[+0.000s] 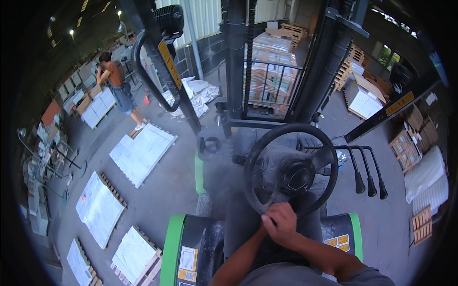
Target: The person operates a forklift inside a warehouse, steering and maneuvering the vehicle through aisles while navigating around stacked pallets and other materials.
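Forklift steering wheel point(297, 175) sits right of frame centre; at its lower rim, the curled right hand point(282, 223) overlaps the mostly hidden left hand point(264, 230), wheel upward of both, grips unclear.

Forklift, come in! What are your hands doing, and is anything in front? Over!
Right hand over mostly hidden left hand, at steering wheel's lower rim. Grip unclear. Black mast ahead, stacked load beyond. Person off left.
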Demonstrator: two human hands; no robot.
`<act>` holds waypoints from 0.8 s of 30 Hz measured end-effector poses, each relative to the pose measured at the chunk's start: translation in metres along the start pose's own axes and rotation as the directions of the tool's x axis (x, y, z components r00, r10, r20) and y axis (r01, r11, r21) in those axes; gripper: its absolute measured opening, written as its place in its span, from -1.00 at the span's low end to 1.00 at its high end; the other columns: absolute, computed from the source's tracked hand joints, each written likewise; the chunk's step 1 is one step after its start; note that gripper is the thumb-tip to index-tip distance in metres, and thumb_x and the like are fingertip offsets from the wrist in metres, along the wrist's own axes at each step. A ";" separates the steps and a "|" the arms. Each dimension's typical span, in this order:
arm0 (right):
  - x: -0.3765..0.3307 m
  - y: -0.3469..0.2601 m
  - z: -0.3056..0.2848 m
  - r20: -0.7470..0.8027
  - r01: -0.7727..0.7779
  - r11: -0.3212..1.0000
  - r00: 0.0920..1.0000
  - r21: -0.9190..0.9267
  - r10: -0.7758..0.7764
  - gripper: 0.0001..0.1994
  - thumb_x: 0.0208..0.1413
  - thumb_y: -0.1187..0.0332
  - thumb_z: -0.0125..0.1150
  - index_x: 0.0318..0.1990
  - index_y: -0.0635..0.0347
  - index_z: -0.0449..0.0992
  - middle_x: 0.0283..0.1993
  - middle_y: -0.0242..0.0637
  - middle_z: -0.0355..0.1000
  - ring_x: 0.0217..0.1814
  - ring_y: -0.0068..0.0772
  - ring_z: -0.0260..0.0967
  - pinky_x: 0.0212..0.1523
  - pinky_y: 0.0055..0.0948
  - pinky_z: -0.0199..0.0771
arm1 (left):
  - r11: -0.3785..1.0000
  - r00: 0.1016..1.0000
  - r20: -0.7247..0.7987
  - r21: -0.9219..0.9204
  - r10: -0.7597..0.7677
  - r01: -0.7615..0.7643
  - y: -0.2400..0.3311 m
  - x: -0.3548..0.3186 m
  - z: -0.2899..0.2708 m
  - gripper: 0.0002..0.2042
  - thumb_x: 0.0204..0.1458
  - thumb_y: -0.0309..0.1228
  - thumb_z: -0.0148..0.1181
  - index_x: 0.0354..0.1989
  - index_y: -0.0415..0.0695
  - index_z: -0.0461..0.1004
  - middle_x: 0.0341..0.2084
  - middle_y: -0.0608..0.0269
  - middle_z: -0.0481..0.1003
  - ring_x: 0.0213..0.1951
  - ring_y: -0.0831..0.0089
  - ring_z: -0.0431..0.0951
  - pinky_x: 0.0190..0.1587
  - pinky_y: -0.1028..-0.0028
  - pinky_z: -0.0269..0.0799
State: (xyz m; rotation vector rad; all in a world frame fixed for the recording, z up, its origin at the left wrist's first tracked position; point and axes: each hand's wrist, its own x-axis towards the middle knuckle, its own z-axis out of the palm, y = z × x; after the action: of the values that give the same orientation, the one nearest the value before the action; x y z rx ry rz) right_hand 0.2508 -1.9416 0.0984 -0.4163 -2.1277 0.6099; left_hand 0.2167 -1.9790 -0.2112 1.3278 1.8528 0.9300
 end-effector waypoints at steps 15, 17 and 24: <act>0.065 0.028 0.052 -0.051 0.060 0.996 0.997 0.065 -0.057 -0.85 0.02 0.43 0.47 -0.40 0.17 0.55 -0.33 -0.26 0.51 -0.30 -0.16 0.47 -0.25 -0.21 0.45 | 1.000 0.999 0.038 -0.024 -0.017 0.018 -0.050 0.044 -0.046 -0.63 0.17 -0.25 0.18 0.07 -0.20 0.55 0.08 -0.18 0.54 0.15 -0.11 0.51 0.23 0.05 0.39; 0.078 0.029 0.063 -0.086 0.088 0.995 0.993 0.056 -0.083 -0.86 0.03 0.43 0.45 -0.40 0.18 0.54 -0.32 -0.26 0.50 -0.29 -0.17 0.46 -0.23 -0.22 0.44 | 1.000 0.999 0.039 -0.019 -0.016 0.017 -0.055 0.051 -0.053 -0.63 0.18 -0.25 0.17 0.07 -0.21 0.55 0.07 -0.19 0.54 0.15 -0.11 0.52 0.23 0.05 0.39; 0.139 0.037 0.099 -0.137 0.126 0.992 0.983 0.032 -0.120 -0.86 0.03 0.44 0.42 -0.38 0.20 0.52 -0.34 -0.23 0.43 -0.26 -0.17 0.42 -0.17 -0.23 0.40 | 1.000 1.000 0.022 -0.016 -0.007 0.008 -0.067 0.072 -0.075 -0.64 0.20 -0.24 0.16 0.06 -0.21 0.56 0.04 -0.19 0.56 0.12 -0.12 0.53 0.21 0.05 0.41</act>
State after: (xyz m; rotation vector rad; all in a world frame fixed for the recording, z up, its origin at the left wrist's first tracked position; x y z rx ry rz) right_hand 0.0928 -1.8694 0.1184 -0.2922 -1.9919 0.5382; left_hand 0.1027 -1.9378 -0.2362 1.3159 1.8294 0.9211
